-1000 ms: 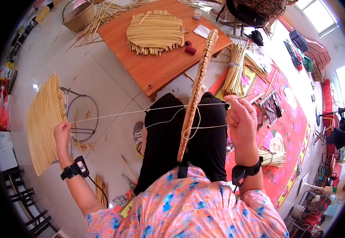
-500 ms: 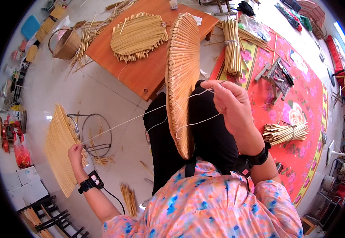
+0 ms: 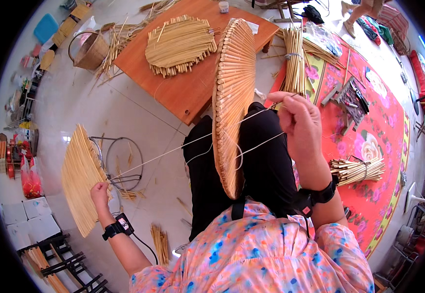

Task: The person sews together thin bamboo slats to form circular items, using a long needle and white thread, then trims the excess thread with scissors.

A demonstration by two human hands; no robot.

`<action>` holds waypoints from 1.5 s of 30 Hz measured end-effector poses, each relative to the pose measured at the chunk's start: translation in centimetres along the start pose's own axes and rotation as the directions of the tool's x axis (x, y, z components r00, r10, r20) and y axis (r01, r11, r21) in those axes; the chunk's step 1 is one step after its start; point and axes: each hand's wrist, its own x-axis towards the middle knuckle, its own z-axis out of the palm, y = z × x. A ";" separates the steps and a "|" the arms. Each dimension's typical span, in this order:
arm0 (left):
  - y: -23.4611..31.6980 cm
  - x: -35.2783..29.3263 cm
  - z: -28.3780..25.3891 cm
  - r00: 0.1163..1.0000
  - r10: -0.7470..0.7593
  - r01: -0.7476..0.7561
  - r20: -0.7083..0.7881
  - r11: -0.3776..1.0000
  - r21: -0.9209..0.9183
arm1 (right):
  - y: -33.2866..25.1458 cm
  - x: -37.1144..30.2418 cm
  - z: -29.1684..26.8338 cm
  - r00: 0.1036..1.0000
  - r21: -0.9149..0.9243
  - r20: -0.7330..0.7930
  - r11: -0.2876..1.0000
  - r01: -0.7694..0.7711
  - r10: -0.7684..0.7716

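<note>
Head view: both hands, left (image 3: pixel 100 194) and right (image 3: pixel 300 122), pinch taut string (image 3: pixel 173 152) through reed panel (image 3: pixel 232 102).

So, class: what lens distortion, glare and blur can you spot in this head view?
Head view: black circular fisheye rim; the orange table edges bow; window glare whitens the tiled floor; the reed mat panel and right hand are sharp, while rim clutter is smeared.

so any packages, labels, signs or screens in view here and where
red plastic bags: far left by the wall, glossy and bulging.
white boxes: lower left on the floor, square and plain.
blue lid or tray: upper left on the floor, flat rounded rectangle.
No sign or lit screen that I can make out.
</note>
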 end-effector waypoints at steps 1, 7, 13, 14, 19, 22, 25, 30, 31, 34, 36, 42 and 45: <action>0.0 -0.4 0.1 1.000 -0.028 0.028 0.012 0.999 -0.025 | -0.2 0.1 -0.3 1.000 -0.003 -0.022 1.000 0.019 -0.019; 0.1 -1.4 0.8 0.993 -0.110 0.110 0.035 0.994 -0.003 | -1.2 -0.8 0.6 0.996 -0.134 -0.026 0.987 0.085 -0.089; -1.2 -1.1 3.2 0.984 0.028 -0.066 0.174 0.973 0.221 | -1.7 -1.0 1.9 0.992 -0.128 0.013 0.984 0.125 -0.124; -0.4 -1.5 4.3 0.966 0.027 -0.096 0.258 0.961 0.258 | -1.9 -1.1 2.0 0.991 -0.161 0.012 0.978 0.132 -0.132; 12.4 -5.5 7.3 0.803 0.596 -0.574 0.030 0.757 0.312 | -1.8 -1.5 2.7 0.991 -0.235 0.015 0.963 0.130 -0.131; 26.9 -12.8 7.1 0.761 0.591 -0.444 0.267 0.775 -0.450 | -1.2 -1.3 2.1 0.991 -0.185 -0.009 0.974 0.130 -0.134; 31.5 -16.6 9.5 0.508 0.838 -0.654 0.199 0.525 -0.544 | -1.5 -1.6 3.0 0.987 -0.223 -0.071 0.967 0.126 -0.145; 33.8 -18.6 12.7 0.437 0.864 -0.664 0.250 0.497 -0.558 | -1.5 -1.6 2.6 0.986 -0.185 -0.018 0.970 0.161 -0.167; 33.8 -18.7 13.3 0.456 0.850 -0.615 0.264 0.515 -0.597 | -1.5 -1.5 2.4 0.985 -0.168 0.000 0.971 0.169 -0.171; 33.3 -18.7 14.5 0.474 0.817 -0.531 0.329 0.563 -0.633 | -1.0 -1.3 2.8 0.982 -0.206 -0.046 0.964 0.168 -0.181; 33.0 -18.6 14.6 0.472 0.797 -0.500 0.377 0.594 -0.630 | -0.8 -1.2 3.0 0.982 -0.211 -0.023 0.961 0.178 -0.187; 32.1 -17.6 13.5 0.489 0.849 -0.676 0.201 0.515 -0.527 | 0.2 -0.7 3.8 0.979 -0.204 -0.027 0.960 0.191 -0.200; 30.7 -17.2 12.9 0.507 0.831 -0.673 0.228 0.547 -0.497 | 1.4 -1.0 3.7 0.990 -0.292 -0.004 0.947 0.134 -0.142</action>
